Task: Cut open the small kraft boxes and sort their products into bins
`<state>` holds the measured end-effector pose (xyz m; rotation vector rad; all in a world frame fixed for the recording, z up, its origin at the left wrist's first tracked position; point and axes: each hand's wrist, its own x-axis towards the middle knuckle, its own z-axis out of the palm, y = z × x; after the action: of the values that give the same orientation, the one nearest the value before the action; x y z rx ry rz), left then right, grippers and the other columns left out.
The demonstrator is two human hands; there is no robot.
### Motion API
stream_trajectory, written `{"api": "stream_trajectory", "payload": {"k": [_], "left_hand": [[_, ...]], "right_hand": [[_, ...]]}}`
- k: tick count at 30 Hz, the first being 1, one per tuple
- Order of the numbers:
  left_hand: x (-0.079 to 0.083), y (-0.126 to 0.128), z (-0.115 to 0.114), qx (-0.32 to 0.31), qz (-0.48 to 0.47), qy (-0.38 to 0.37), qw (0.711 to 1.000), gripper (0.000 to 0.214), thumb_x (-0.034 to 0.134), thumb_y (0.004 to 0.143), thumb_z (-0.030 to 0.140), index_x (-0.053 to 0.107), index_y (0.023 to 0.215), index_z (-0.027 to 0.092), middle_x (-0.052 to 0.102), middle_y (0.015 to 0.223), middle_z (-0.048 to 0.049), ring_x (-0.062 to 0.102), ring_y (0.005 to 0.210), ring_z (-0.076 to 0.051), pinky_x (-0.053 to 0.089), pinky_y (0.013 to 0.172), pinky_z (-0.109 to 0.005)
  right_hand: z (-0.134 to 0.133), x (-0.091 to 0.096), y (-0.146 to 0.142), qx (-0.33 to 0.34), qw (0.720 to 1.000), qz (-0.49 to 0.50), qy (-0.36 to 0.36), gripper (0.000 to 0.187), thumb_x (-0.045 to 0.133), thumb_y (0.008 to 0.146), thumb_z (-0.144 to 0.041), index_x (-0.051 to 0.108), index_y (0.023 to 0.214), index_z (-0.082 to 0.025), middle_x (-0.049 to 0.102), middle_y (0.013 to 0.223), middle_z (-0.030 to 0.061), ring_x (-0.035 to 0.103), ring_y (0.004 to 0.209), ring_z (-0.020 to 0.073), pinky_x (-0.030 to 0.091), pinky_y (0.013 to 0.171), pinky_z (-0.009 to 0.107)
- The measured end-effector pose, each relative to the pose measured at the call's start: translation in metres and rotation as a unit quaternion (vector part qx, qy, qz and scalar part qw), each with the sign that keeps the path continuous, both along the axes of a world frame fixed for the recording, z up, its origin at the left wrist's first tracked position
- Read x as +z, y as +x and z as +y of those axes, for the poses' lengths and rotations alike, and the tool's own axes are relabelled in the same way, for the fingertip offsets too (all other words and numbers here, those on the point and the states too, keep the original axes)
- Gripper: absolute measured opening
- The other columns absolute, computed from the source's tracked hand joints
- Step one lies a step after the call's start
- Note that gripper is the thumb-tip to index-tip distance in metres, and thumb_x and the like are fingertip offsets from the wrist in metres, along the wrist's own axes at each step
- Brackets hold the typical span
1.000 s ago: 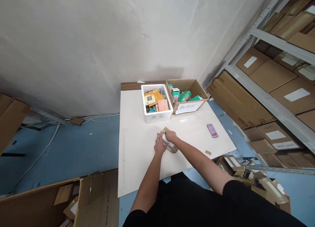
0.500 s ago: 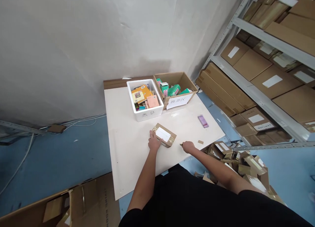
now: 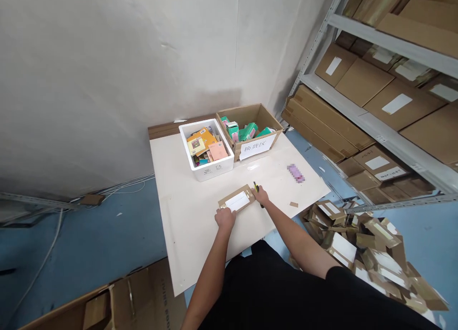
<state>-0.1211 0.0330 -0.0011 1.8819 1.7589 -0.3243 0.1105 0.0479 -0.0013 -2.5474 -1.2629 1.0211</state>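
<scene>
A small cardboard box (image 3: pixel 229 193), taped at its ends and bearing a white label, lies on the table in front of me. My left hand (image 3: pixel 225 218) is closed on its near left corner. At the box's right end is my right hand (image 3: pixel 261 196), wrapped around a yellow and black box cutter (image 3: pixel 255 186). The cutter's yellow end points away from me, and its dark end shows below the hand. Whether the right fingers also touch the box, I cannot tell.
Behind the box stand a white foam bin (image 3: pixel 214 169) of small packets and books and a cardboard carton (image 3: pixel 238 153) of green boxes. A cardboard scrap (image 3: pixel 294 204) and a blurred purple item (image 3: pixel 296 173) lie on the white table (image 3: pixel 193 239). Discarded boxes (image 3: pixel 368 244) cover the floor at right, beside loaded shelving (image 3: pixel 358 115).
My right hand has moved left and away from me to the box's right end, with the box cutter. The box has turned, and my left hand has shifted to its near left corner.
</scene>
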Motion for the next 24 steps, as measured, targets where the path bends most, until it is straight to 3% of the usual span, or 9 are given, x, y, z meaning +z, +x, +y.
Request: {"api": "stream_trajectory", "payload": {"k": [4,7,12,20,24], "left_hand": [[-0.008,0.002,0.003,-0.079,-0.051,0.056,0.994,0.064,0.046,0.102,0.047,0.043,0.162,0.025,0.036,0.172,-0.0130,0.025,0.161,-0.037,0.037,0.124,-0.053],[-0.021,0.005,-0.004,-0.111,-0.067,0.074,0.989,0.066,0.047,0.103,0.042,0.033,0.168,0.034,0.022,0.178,-0.0039,0.008,0.166,-0.034,0.020,0.131,-0.057],[-0.032,0.003,-0.013,-0.115,-0.070,0.097,0.986,0.066,0.047,0.104,0.035,0.033,0.168,0.035,0.020,0.178,-0.0033,0.007,0.166,-0.032,0.020,0.132,-0.055],[-0.028,0.002,-0.010,-0.109,-0.074,0.084,0.988,0.067,0.050,0.104,0.036,0.030,0.168,0.037,0.020,0.178,-0.0018,0.007,0.166,-0.032,0.020,0.132,-0.057],[-0.026,0.003,-0.012,-0.105,-0.070,0.087,0.988,0.070,0.050,0.103,0.039,0.026,0.169,0.039,0.020,0.178,-0.0004,0.007,0.166,-0.032,0.019,0.132,-0.057]], "right_hand": [[-0.014,-0.008,0.025,-0.040,0.996,0.077,-0.017,0.050,0.024,0.113,-0.058,0.056,0.107,-0.020,0.075,0.094,0.0065,0.069,0.060,0.0146,0.047,0.061,0.023],[-0.021,-0.009,0.037,-0.024,0.995,0.085,-0.045,0.058,0.027,0.111,-0.064,0.058,0.091,-0.019,0.072,0.077,0.0047,0.066,0.052,0.0144,0.045,0.058,0.023],[-0.007,-0.005,0.039,0.028,0.994,0.095,-0.052,0.064,0.031,0.108,-0.070,0.059,0.079,-0.020,0.067,0.062,0.0034,0.065,0.050,0.0164,0.045,0.058,0.023],[0.015,-0.004,0.031,0.068,0.991,0.096,-0.064,0.069,0.032,0.105,-0.075,0.068,0.088,-0.018,0.064,0.056,0.0030,0.064,0.049,0.0185,0.046,0.059,0.026],[0.012,0.004,0.038,0.126,0.987,0.063,-0.075,0.067,0.039,0.103,-0.076,0.070,0.090,-0.017,0.068,0.063,0.0034,0.064,0.047,0.0179,0.045,0.059,0.027]]}}
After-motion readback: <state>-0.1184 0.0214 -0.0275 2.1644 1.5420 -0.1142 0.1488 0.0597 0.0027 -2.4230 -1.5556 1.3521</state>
